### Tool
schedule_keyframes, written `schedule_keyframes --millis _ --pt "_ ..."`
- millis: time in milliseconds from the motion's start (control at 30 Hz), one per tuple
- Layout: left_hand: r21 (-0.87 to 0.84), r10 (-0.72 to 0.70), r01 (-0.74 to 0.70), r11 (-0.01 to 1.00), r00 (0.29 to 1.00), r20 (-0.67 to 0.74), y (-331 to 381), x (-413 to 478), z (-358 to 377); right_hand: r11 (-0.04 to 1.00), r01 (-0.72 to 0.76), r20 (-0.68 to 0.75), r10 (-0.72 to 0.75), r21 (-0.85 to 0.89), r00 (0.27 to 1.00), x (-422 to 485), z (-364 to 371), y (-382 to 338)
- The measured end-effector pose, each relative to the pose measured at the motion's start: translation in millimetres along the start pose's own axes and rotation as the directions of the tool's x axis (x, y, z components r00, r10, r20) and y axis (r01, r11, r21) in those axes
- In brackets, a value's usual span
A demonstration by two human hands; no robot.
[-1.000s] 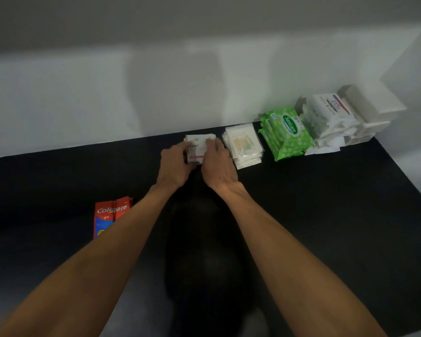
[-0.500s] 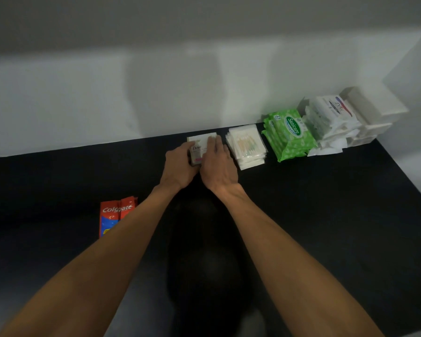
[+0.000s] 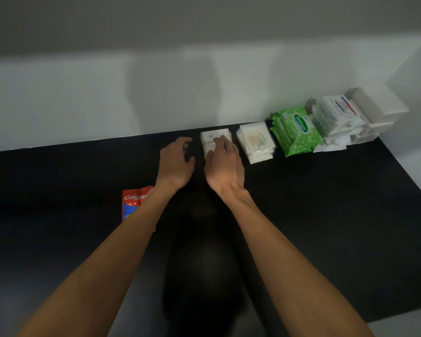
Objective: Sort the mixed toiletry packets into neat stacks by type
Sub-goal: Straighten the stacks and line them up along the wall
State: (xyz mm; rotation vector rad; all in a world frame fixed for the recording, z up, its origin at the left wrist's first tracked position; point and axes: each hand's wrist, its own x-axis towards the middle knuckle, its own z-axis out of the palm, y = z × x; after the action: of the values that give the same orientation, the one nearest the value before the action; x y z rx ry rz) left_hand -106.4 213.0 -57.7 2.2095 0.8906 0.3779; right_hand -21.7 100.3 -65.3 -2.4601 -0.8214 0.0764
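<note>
A row of stacks lines the back of the black table (image 3: 326, 215). My right hand (image 3: 223, 164) rests its fingers on a small stack of white soap packets (image 3: 210, 138). My left hand (image 3: 175, 164) hovers just left of that stack with loosely curled fingers, holding nothing. To the right lie a stack of clear cotton-swab packets (image 3: 257, 142), green Sanicare wipe packs (image 3: 297, 131), white sachets (image 3: 336, 117) and white boxes (image 3: 379, 108). Red Colgate toothpaste packets (image 3: 133, 203) lie at the near left, partly hidden by my left forearm.
A white wall (image 3: 107, 98) runs directly behind the stacks and turns a corner at the far right beside the white boxes. The table's right edge slants toward me. A dark shape lies between my forearms on the table.
My left hand has let go of the soap packet stack and drawn away to the left. My right hand stays on the stack.
</note>
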Motion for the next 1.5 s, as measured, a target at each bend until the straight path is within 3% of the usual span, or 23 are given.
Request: schedule_keyframes --millis 133,267,400,633,800,1100,1500 --pt "0.006 -0.067 0.068 0.998 0.997 -0.029 -25 -32 -37 0.998 -0.010 -0.054 0.013 0.067 0.998 -38 3 -26" --pt "0.008 -0.036 0.037 0.999 0.996 -0.086 -64 -74 -76 0.978 -0.127 0.057 0.119 0.163 0.991 -78 8 -58" --pt "0.003 -0.105 0.106 0.994 0.992 -0.067 -104 -107 -104 0.958 -0.211 0.156 0.182 0.194 0.971 -119 27 -87" --pt "0.016 -0.300 0.301 0.954 0.954 -0.017 -136 -138 -109 0.941 -0.323 0.233 0.294 0.097 0.927 -165 63 -133" --pt "-0.023 -0.338 0.338 0.941 0.941 0.031 -132 -142 -97 0.950 -0.313 0.203 0.306 0.004 0.930 -174 76 -144" --pt "-0.053 -0.275 0.275 0.960 0.961 0.015 -137 -134 -89 0.954 -0.299 0.198 0.292 0.006 0.936 -171 82 -145" --pt "0.135 -0.134 0.116 0.984 0.982 0.136 -147 -131 -94 0.983 -0.175 0.204 0.162 0.049 0.966 -182 87 -136"
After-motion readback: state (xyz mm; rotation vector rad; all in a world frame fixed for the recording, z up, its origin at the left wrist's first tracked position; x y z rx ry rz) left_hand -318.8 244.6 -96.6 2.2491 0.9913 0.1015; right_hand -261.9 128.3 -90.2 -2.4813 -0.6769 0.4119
